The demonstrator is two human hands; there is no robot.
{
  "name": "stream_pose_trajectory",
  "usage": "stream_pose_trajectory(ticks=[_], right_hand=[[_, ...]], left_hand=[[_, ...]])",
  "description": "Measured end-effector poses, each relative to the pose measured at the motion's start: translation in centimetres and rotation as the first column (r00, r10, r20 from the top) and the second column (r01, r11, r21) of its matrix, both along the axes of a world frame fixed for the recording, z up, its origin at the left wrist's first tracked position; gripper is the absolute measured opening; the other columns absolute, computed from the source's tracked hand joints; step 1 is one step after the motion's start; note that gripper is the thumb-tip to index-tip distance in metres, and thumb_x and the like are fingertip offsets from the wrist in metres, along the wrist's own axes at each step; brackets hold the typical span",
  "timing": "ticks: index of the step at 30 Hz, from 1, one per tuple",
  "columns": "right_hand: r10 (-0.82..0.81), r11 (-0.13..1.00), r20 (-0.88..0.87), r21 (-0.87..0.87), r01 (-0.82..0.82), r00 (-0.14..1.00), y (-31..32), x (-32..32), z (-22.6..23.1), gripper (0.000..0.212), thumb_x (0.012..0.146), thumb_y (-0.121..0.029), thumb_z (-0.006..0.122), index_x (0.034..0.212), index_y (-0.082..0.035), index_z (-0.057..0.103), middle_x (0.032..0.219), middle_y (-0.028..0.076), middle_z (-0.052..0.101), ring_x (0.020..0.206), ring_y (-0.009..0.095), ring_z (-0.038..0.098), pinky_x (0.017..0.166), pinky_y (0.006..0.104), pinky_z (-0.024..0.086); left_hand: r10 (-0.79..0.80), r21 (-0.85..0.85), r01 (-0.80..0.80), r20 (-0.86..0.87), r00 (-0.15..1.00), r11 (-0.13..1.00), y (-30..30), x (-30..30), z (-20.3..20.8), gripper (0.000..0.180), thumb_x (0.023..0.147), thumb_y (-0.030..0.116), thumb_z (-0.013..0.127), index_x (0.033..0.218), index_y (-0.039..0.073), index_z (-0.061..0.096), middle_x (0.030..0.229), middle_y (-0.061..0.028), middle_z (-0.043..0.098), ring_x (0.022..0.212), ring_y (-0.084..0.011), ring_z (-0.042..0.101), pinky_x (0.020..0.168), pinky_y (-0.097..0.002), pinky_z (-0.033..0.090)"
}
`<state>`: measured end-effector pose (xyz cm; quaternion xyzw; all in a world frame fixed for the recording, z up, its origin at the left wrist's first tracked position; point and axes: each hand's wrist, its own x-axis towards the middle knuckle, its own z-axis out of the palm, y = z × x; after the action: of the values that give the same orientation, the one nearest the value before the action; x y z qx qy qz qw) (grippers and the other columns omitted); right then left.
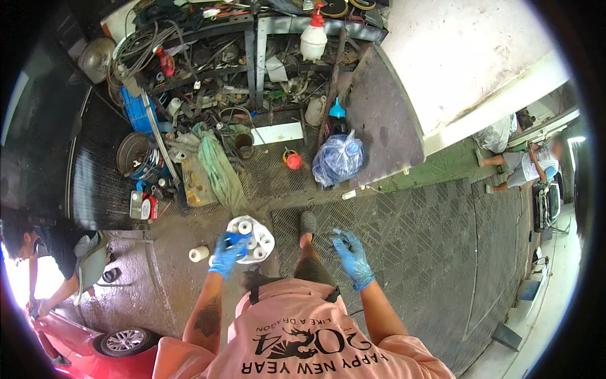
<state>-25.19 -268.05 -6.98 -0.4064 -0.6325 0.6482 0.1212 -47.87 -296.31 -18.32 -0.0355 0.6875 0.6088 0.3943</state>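
Both my hands wear thin blue gloves. My left hand [225, 255] is closed around a deep blue object [238, 239], too small and covered to name. It is over an opened white plastic bag [270, 242] on the ground, which holds several white rolls [245, 226] with round centre holes. Another white roll [199, 254] lies outside the bag, to its left. My right hand [355, 260] hangs above the dark ribbed mat, right of my sandal [308, 224], with its fingers loosely apart and nothing visible in them.
Cluttered shelves [251, 57] stand ahead, with a white spray bottle [314, 43] on top. Below are a filled plastic bag [339, 158], green cloth [218, 167] and metal drum [134, 155]. A person [63, 259] bends by a red car [95, 341] at left; another person [521, 165] is far right.
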Motion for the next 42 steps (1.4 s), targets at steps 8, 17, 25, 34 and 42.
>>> stream_pose_trajectory(ticks=[8,17,25,34,42], right_hand=[[0.030,0.998,0.011,0.051,-0.031,0.999,21.7,-5.2,-1.4,0.031,0.098,-0.018,0.062,0.124,-0.002,0.060,0.103,0.004,0.064,0.087,0.010,0.059,0.078,0.0277,0.052],[0.108,0.993,-0.132,0.067,-0.100,0.985,32.5,-20.6,-0.9,0.028,0.096,-0.015,0.063,0.122,-0.005,0.064,0.104,0.002,0.066,0.091,0.009,0.059,0.081,0.0255,0.050],[0.006,0.999,-0.031,-0.043,-0.007,1.000,37.3,-35.2,3.4,0.022,0.096,-0.014,0.062,0.116,-0.008,0.067,0.103,0.005,0.069,0.085,0.015,0.065,0.075,0.0299,0.054],[0.561,0.809,0.170,0.095,-0.580,0.811,31.9,-54.7,-0.1,0.031,0.098,-0.016,0.059,0.126,-0.003,0.060,0.111,0.005,0.065,0.087,0.013,0.063,0.077,0.0286,0.054],[0.863,0.378,0.410,-0.138,-0.915,0.294,18.5,-68.5,-23.9,0.049,0.095,-0.019,0.062,0.139,-0.001,0.049,0.123,0.017,0.063,0.111,0.022,0.062,0.091,0.0330,0.050]], left_hand=[[0.729,-0.634,-0.451,0.280,0.624,0.629,-5.5,4.3,-4.1,0.028,0.080,0.038,0.079,0.088,0.021,0.059,0.065,0.0007,0.056,0.051,-0.0124,0.052,0.039,-0.0313,0.038],[0.710,-0.538,-0.573,0.070,0.700,0.618,2.9,5.1,-2.8,0.033,0.078,0.036,0.081,0.085,0.020,0.054,0.060,0.0018,0.055,0.044,-0.0121,0.048,0.040,-0.0310,0.036],[0.800,-0.411,-0.709,0.091,0.593,0.573,5.8,-8.1,-4.6,0.052,0.075,0.041,0.084,0.108,0.013,0.056,0.091,-0.0037,0.063,0.070,-0.0136,0.059,0.050,-0.0305,0.046],[0.923,-0.353,-0.870,-0.044,0.383,0.344,5.0,-13.1,-4.2,0.047,0.082,0.034,0.080,0.113,0.007,0.056,0.099,-0.0032,0.062,0.085,-0.0120,0.059,0.070,-0.0303,0.051],[0.947,-0.337,-0.893,-0.008,0.320,0.299,10.4,-15.4,-12.6,0.051,0.085,0.022,0.076,0.126,0.002,0.053,0.100,-0.0052,0.063,0.083,-0.0119,0.060,0.071,-0.0269,0.051]])
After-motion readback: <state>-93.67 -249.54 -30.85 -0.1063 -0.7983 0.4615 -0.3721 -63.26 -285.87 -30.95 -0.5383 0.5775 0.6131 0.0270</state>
